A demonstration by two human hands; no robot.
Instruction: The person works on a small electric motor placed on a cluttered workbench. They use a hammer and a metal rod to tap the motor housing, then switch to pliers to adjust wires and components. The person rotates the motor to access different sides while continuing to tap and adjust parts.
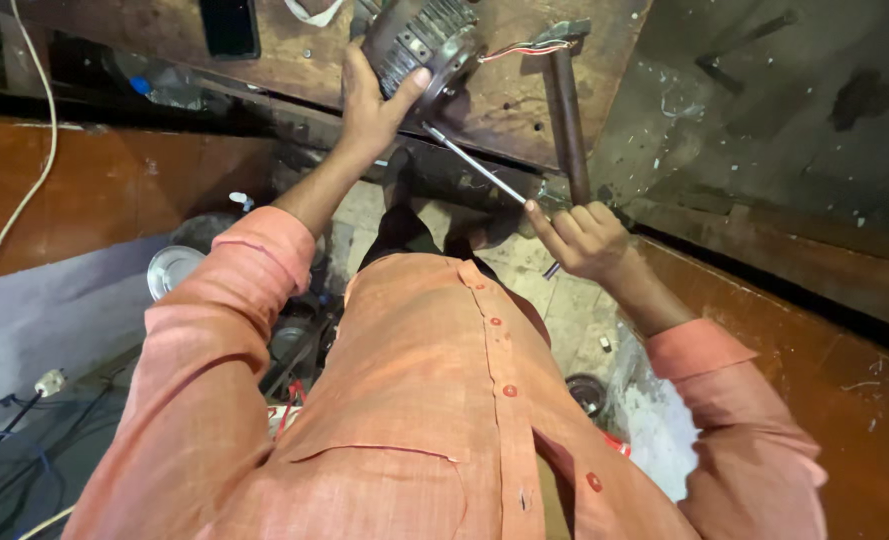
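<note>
Head view, one only. Item: one round metal motor part [420, 45], dark, ribbed round its side, with thin red and white wires [510, 47] trailing from it; it rests at the near edge of the wooden workbench [295, 55]. Likely heavy and rigid, the ribs giving grip; best taken round the outer body, clear of the wires, which look delicate. Left hand [370, 105]: one, closed round the part's lower side, thumb pressed on its rim. Right hand [585, 240]: one, fingers curled tight about the near end of a thin metal rod [485, 170], probably a screwdriver, whose tip meets the part's underside. Rod: one, stiff, slim, likely slippery. Also present: one hammer [568, 100] lying on the bench just right of the part; one dark flat phone [230, 25] further left; one white cord [25, 150]; one shiny round lid [173, 268] on the floor below.
</note>
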